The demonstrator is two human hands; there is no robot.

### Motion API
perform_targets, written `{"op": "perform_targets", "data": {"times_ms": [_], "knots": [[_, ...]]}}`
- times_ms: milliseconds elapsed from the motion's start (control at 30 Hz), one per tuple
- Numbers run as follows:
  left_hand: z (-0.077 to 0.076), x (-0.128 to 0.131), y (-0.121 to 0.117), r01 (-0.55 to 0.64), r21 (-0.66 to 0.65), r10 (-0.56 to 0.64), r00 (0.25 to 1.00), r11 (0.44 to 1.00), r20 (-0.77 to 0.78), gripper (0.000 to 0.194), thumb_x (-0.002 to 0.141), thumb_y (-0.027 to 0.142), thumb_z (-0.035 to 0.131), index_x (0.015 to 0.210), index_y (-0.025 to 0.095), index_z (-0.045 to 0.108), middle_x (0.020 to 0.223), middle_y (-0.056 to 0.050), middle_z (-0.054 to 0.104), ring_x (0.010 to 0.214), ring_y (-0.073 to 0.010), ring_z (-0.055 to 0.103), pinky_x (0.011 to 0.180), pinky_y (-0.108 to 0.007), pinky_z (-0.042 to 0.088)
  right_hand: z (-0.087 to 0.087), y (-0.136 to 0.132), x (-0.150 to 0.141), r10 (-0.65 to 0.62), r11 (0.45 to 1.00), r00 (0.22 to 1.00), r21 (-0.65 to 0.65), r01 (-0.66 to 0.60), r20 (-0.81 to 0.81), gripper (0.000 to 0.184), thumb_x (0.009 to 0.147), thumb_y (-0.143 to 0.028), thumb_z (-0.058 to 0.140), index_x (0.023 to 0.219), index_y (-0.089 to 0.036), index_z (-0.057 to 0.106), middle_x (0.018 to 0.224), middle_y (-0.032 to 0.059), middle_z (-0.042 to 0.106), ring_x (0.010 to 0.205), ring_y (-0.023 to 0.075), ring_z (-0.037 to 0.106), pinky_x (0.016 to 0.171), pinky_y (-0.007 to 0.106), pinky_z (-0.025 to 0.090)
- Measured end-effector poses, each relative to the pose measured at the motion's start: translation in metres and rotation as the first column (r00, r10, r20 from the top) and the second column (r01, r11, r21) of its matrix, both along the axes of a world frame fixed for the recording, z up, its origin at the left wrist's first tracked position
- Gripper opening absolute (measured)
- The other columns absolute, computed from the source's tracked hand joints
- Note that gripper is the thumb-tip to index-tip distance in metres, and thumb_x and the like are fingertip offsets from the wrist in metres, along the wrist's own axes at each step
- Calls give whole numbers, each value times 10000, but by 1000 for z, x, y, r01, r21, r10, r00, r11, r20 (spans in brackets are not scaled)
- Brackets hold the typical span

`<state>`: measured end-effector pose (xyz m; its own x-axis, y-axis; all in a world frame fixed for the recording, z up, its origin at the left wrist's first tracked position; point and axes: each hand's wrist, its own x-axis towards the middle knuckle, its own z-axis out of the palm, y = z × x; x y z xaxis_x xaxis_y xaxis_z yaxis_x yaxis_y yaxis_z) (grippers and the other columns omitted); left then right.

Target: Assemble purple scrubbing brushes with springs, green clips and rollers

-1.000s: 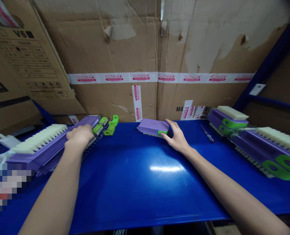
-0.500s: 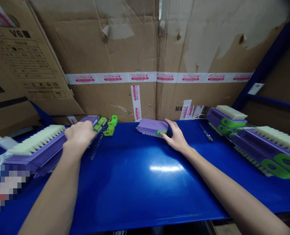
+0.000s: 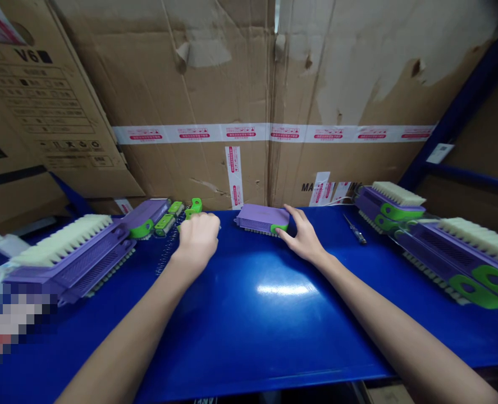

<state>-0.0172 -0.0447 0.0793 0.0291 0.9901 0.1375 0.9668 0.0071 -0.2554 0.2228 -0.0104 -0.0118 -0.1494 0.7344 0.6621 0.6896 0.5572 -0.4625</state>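
A purple brush with a green end lies bristles down at the back middle of the blue table. My right hand grips its right end, thumb at the green part and index finger at the far corner. My left hand is closed in a fist to the left of that brush, apart from it. What its fingers hold, if anything, is hidden. Just behind it are bright green clips, partly covered by the hand. Thin coil springs and green blocks lie to its left.
At the left another purple brush lies beside stacked brushes. More stacked brushes stand at the right, near a screwdriver. A cardboard wall closes off the back of the blue table.
My left hand has moved right, from the left-hand brush and green blocks to beside the green clips, uncovering that brush. My right hand and the middle brush have stayed put.
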Motion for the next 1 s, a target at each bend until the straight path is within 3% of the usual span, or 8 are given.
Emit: {"op": "perform_targets", "data": {"times_ms": [167,400,533,700,833,1000], "knots": [[-15,4,8,91,-60,-91,996,994,5,336,733,17,451,1005,102,630,1034,-186,638,988,-297,586,700,-342,435,0,1,1,4,1000,1000,-11,-4,7,635,791,-372,603,1362,-214,375,1299,142,485,1216,303,460,1004,519,396],[-30,-12,31,219,4,-219,975,976,46,282,816,69,418,1017,143,602,1017,-158,614,1034,-277,566,720,-317,435,-2,4,2,29,999,999,-25,-29,14,685,789,-384,614,1393,-233,329,1333,141,462,1251,304,434,1023,523,373],[-30,-18,35,208,14,-208,976,978,61,270,892,198,358,1006,162,600,991,-139,632,970,-262,598,712,-319,439,-2,5,4,24,999,1000,-31,-24,0,633,811,-356,596,1380,-223,352,1323,142,475,1248,294,440,1029,513,373],[-28,-22,34,182,99,-191,977,978,90,326,891,371,397,1020,149,597,1007,-138,628,984,-284,588,704,-333,457,-1,6,7,22,999,1000,-34,-22,-11,618,810,-332,600,1372,-214,372,1313,143,490,1240,296,449,1024,518,377],[-33,-26,37,181,125,-192,978,976,81,357,895,373,373,1043,152,610,1078,-138,598,1097,-277,524,768,-330,458,-1,9,13,20,999,1000,-29,-21,-22,626,803,-313,599,1378,-222,369,1319,136,500,1242,294,457,1032,524,370],[-37,-28,40,176,53,-181,974,983,136,379,903,357,340,1048,150,623,1046,-138,620,1013,-257,570,817,-349,442,-4,14,22,6,999,999,-37,-7,-31,612,809,-259,564,1384,-212,361,1350,128,495,1254,282,460,1049,517,364]]}}
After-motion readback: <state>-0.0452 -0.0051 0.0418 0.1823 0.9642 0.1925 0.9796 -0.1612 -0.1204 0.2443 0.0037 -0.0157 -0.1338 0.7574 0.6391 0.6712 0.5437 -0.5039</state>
